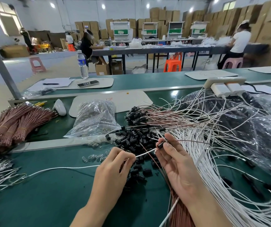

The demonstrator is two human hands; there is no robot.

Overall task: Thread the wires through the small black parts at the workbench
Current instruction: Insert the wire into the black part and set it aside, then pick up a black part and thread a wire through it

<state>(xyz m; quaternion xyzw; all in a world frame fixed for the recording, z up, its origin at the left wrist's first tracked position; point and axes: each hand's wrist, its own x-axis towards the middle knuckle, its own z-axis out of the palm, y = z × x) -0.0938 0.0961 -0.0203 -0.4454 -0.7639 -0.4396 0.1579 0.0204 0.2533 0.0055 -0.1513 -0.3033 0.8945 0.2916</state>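
My left hand [111,174] pinches a white wire [145,154] near its metal tip, which points at a small black part [161,145]. My right hand [177,164] pinches that black part between thumb and fingers; a thin brown wire [190,141] runs out of it to the right. Behind the hands lies a heap of loose black parts [131,140] on the green bench [53,194]. Finished wires with black parts on their ends [136,116] lie further back.
Bundles of brown wires [15,123] lie at the left, loose white wires [213,177] at the right. A clear bag of small parts [95,118] sits behind the heap. Small glass bulbs [92,158] lie near my left hand. A power strip [224,82] sits at the back right.
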